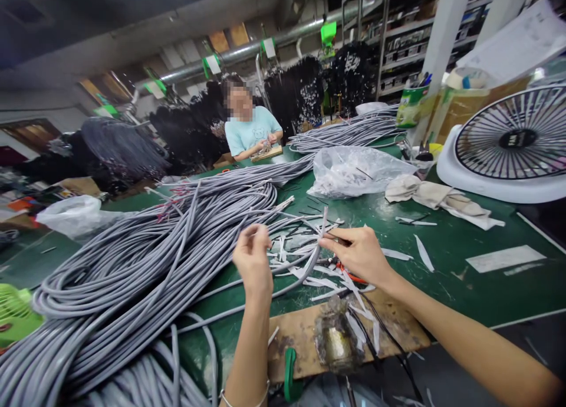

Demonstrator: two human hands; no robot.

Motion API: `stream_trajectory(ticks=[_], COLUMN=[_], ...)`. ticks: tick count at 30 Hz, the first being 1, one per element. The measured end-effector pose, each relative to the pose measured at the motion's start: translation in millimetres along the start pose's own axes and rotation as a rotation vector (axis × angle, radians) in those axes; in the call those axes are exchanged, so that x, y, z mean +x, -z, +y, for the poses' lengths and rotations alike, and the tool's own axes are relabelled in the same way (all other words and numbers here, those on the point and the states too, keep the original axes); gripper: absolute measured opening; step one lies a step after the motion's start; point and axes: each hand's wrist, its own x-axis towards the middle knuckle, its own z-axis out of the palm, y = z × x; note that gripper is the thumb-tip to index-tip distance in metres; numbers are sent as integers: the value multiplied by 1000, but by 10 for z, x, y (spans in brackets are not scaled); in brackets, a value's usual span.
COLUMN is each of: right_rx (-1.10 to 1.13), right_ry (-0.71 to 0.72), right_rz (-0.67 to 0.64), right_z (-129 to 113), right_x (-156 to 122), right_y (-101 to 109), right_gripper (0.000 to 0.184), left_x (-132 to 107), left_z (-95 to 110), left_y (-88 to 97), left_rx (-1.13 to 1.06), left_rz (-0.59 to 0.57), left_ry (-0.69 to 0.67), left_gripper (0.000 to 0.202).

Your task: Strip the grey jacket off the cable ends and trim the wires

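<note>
My right hand [365,253] pinches a grey cable [315,255] near its end, which sticks up above the fingertips. The cable curves down and left behind my left wrist. My left hand [253,256] is raised left of it, apart from that end, with its fingers curled in; whether they hold anything small is hidden. Under my right hand lies a tool with orange handles [351,275], partly covered. White strips [321,282] and short dark bits are scattered around it on the green table [446,292].
A large coiled bundle of grey cables [145,265] fills the left side. A wooden board [296,330] with a stained metal piece [335,339] lies at the near edge. Beyond are a plastic bag [354,171], cloth gloves [435,194] and a fan [515,138]. A person [252,130] sits opposite.
</note>
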Motion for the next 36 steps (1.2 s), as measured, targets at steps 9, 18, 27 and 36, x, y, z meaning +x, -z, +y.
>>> stream_trajectory(ticks=[9,18,27,36], right_rx=[123,-125,-341,352], right_ry=[64,73,-138,-96], right_rz=[-103,117,504,2], right_z=[-81,-66,374,-45], right_x=[8,65,301,149], right_y=[25,7,379,153], right_gripper=[23,20,15,32], left_x=[-278,-327,-319,-350], left_z=[-140,-105,5,-110], left_y=[-233,-241,-193,-250], left_rx=[45,-49,-199,-110], left_rz=[-502,-265,-78,-122], left_ry=[499,264,-24,116], left_gripper=[52,22,25,20])
